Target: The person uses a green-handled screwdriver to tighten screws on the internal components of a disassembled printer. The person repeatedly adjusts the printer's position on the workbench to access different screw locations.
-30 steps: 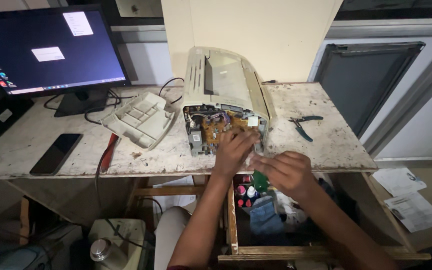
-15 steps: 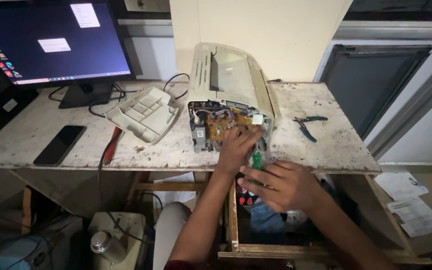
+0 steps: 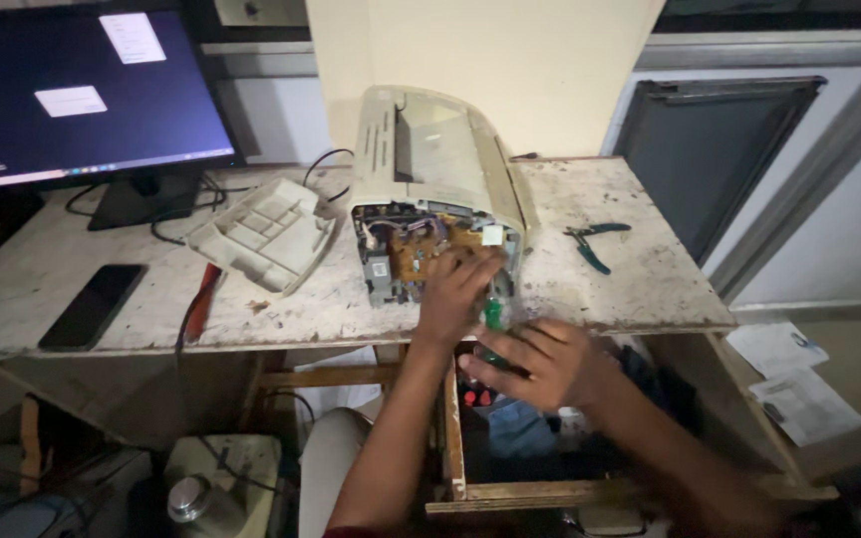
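On stained worktable (image 3: 610, 289): phone (image 3: 92, 305), red-handled tool (image 3: 201, 301), detached cover (image 3: 263, 236) unmoved. Opened printer (image 3: 430, 189) at centre; left hand (image 3: 455, 289) stays on exposed board, fingers spread. Right hand (image 3: 540, 364), now lower at table edge, clamped on green-handled screwdriver (image 3: 492, 317). Pliers (image 3: 590, 242) unmoved.

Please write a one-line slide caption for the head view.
Left hand on an opened printer's circuit board; right hand holds a green-handled screwdriver.
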